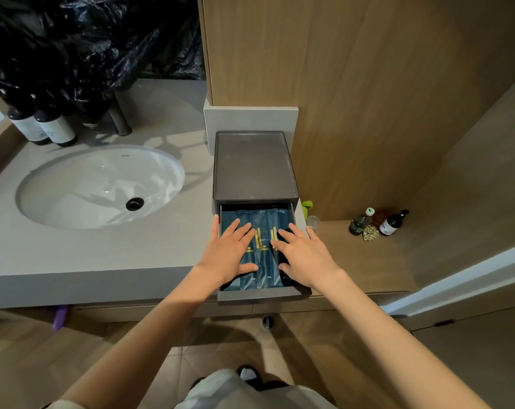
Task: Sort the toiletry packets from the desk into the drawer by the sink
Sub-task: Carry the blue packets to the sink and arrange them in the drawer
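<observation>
Toiletry packets [263, 277] – dark blue, gold markings, several laid lengthwise side by side – lie inside the drawer [259, 295], which stands pulled out toward the person. Drawer belongs to a dark grey box [254, 166] sitting on the grey bench [73, 252], just beside the white oval sink [100, 187], on its right. Left hand [231, 252] rests palm-down on the left packets; its fingers [232, 227] are straight and spread, gripping nothing. Right hand [305, 255] rests palm-down on the right packets, fingers [297, 231] likewise extended and splayed, nothing pinched. Outermost finger of each hand reaches the drawer's side wall. A strip of packets shows between the two hands; exact packet count cannot be told. Behind the sink: a dark tap [119, 119] and two dark bottles with pale labels [41, 125], partly under crumpled black plastic sheeting [88, 39]. Right of the box, on a lower wooden shelf [353, 255] – a green-tinted bottle [361, 222] and a dark pump bottle [393, 222], well apart from the drawer.
</observation>
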`<action>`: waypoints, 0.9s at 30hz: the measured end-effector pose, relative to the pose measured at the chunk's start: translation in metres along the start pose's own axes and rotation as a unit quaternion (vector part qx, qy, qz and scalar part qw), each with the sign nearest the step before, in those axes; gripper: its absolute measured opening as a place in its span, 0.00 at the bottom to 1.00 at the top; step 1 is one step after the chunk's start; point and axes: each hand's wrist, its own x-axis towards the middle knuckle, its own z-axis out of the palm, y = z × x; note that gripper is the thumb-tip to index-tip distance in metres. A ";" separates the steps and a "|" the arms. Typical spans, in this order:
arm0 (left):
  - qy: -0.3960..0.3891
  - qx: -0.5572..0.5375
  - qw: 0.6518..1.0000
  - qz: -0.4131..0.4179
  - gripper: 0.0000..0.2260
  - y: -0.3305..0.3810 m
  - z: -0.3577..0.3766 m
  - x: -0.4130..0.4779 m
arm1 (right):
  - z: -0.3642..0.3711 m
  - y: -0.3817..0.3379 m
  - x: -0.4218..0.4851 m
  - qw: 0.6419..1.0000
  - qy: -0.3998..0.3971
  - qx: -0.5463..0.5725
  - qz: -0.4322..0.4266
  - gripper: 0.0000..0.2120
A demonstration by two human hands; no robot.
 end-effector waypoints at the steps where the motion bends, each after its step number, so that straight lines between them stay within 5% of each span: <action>1: 0.034 -0.035 0.999 -0.010 0.35 -0.002 -0.002 -0.006 | -0.002 0.001 -0.004 0.999 0.028 0.026 -0.006 0.28; 7: 0.205 -0.266 0.937 -0.098 0.22 -0.018 -0.026 -0.057 | -0.024 -0.004 -0.021 0.958 0.147 0.245 -0.024 0.23; 13: 0.269 -0.500 0.800 -0.195 0.13 -0.049 -0.031 -0.113 | -0.033 -0.046 0.000 0.880 0.171 0.444 -0.013 0.14; 17: 0.298 -0.563 0.729 -0.251 0.08 -0.077 -0.017 -0.150 | -0.039 -0.093 0.014 0.865 0.147 0.479 -0.033 0.11; 27: 0.323 -0.543 0.710 -0.310 0.10 -0.199 0.028 -0.275 | -0.044 -0.271 0.058 0.840 0.072 0.530 -0.091 0.10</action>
